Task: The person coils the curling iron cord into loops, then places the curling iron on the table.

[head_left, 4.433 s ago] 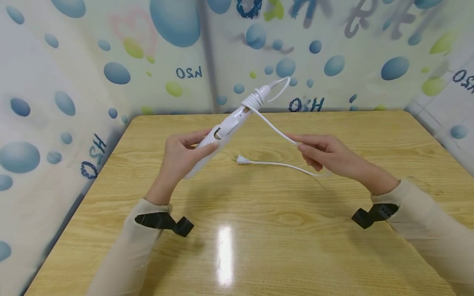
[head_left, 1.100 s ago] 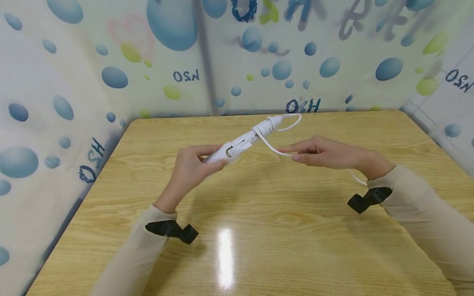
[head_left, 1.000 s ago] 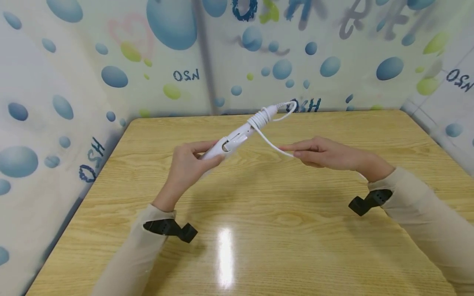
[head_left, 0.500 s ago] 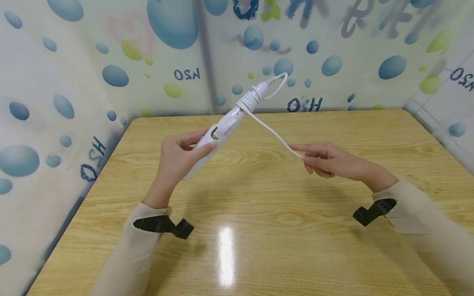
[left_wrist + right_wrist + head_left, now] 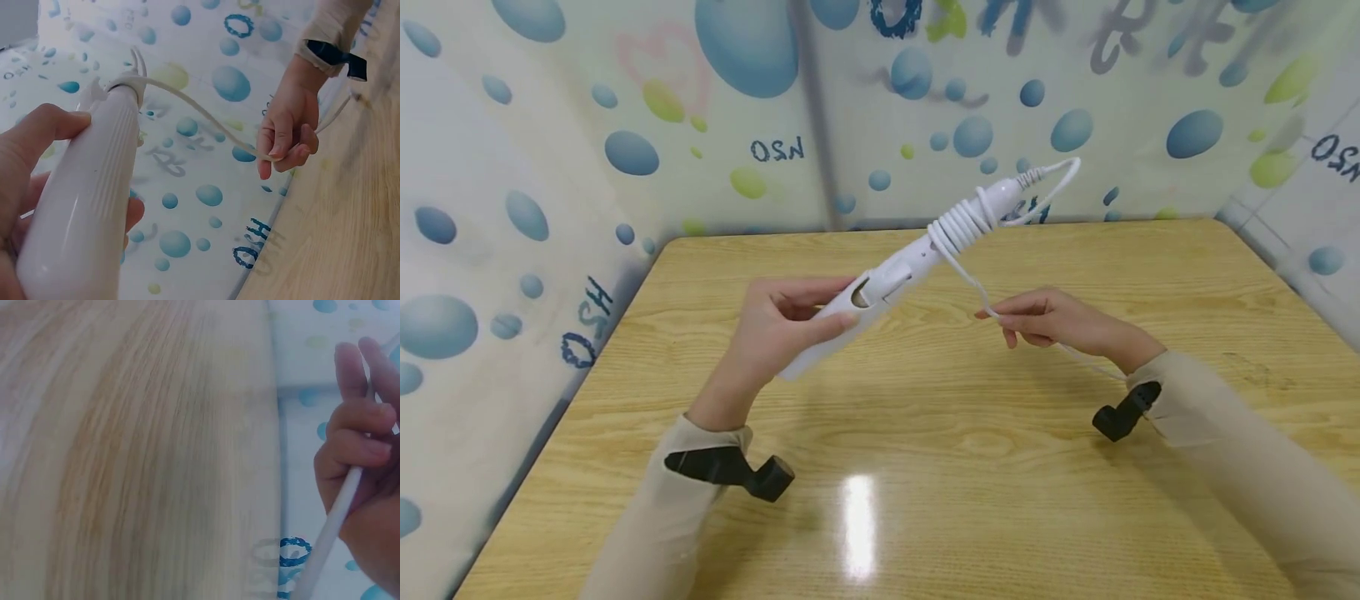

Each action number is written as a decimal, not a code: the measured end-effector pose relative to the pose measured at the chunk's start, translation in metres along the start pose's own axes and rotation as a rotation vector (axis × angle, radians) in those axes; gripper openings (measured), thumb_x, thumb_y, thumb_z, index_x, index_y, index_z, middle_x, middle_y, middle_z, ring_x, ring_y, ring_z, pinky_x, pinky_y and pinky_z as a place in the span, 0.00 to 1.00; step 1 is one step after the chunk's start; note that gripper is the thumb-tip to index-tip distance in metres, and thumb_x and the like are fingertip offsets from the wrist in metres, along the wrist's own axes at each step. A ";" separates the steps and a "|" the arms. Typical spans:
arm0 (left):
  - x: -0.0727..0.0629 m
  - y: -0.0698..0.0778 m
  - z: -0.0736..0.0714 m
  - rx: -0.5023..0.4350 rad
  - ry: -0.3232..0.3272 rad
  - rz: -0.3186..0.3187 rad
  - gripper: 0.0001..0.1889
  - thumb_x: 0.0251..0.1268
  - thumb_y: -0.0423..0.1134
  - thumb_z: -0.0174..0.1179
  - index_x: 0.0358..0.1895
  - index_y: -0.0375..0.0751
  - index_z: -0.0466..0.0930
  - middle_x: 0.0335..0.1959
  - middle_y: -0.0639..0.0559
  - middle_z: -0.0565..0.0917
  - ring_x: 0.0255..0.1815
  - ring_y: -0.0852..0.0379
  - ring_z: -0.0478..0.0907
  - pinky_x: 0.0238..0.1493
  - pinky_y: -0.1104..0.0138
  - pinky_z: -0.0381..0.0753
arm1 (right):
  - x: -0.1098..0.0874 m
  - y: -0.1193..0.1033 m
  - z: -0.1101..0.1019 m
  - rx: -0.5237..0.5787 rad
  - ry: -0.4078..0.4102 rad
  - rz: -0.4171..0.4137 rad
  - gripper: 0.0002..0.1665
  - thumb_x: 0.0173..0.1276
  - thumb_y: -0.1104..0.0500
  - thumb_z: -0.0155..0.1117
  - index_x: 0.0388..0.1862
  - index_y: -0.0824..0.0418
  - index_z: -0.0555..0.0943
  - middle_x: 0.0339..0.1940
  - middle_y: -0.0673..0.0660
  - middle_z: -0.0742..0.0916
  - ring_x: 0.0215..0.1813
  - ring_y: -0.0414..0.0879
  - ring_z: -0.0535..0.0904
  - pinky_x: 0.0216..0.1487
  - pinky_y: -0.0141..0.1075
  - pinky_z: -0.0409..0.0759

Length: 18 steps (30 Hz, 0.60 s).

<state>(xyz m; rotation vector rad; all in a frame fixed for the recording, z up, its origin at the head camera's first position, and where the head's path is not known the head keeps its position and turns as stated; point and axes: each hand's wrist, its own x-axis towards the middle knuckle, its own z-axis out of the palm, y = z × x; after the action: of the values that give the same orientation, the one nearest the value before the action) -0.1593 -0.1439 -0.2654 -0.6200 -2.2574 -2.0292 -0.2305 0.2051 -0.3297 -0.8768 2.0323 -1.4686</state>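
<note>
In the head view my left hand [image 5: 775, 333] grips the wide end of a white wand-shaped hair iron [image 5: 895, 275], tilted up to the right above the table. Its white power cord [image 5: 961, 227] is wound in several turns near the far end, with a loose loop past the tip. My right hand [image 5: 1060, 321] pinches the cord between thumb and fingers, to the right of and lower than the coils. In the right wrist view the cord [image 5: 334, 522] runs across the palm, under curled fingers. The cord's tail passes behind the right wrist, and its plug is out of sight.
A light wood table [image 5: 985, 500] spreads under both hands, with a bright reflection near its front. Patterned sheeting [image 5: 865, 108] with blue and green dots stands behind the table and along its left side. Black cameras are strapped to both sleeves.
The plug seen on the table earlier has left view. More cord turns now sit around the hair iron. Since half a second ago, the iron has tipped right and the right hand has moved slightly left.
</note>
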 end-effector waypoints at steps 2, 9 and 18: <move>-0.001 -0.001 0.002 -0.017 -0.058 0.009 0.18 0.48 0.29 0.68 0.46 0.36 0.83 0.39 0.48 0.84 0.29 0.51 0.83 0.28 0.64 0.80 | 0.006 0.003 -0.001 -0.009 -0.003 0.005 0.18 0.73 0.63 0.47 0.56 0.69 0.75 0.27 0.59 0.80 0.14 0.46 0.54 0.15 0.38 0.54; -0.004 -0.009 0.001 -0.039 -0.254 0.028 0.18 0.48 0.30 0.69 0.47 0.35 0.83 0.39 0.46 0.84 0.31 0.51 0.82 0.30 0.63 0.80 | 0.015 0.004 -0.009 -0.124 0.013 0.041 0.15 0.73 0.59 0.47 0.38 0.70 0.77 0.21 0.55 0.77 0.15 0.46 0.56 0.18 0.38 0.58; -0.007 -0.014 0.003 -0.013 -0.416 -0.007 0.19 0.49 0.30 0.68 0.47 0.30 0.81 0.40 0.42 0.84 0.31 0.51 0.81 0.28 0.62 0.79 | 0.031 -0.002 -0.024 -0.180 0.038 0.045 0.19 0.69 0.59 0.55 0.55 0.67 0.77 0.38 0.62 0.84 0.26 0.43 0.75 0.25 0.33 0.72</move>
<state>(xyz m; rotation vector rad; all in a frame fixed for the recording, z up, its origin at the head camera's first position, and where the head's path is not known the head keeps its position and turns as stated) -0.1565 -0.1437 -0.2809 -1.1299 -2.4539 -2.0770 -0.2685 0.1973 -0.3205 -0.8734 2.2244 -1.3033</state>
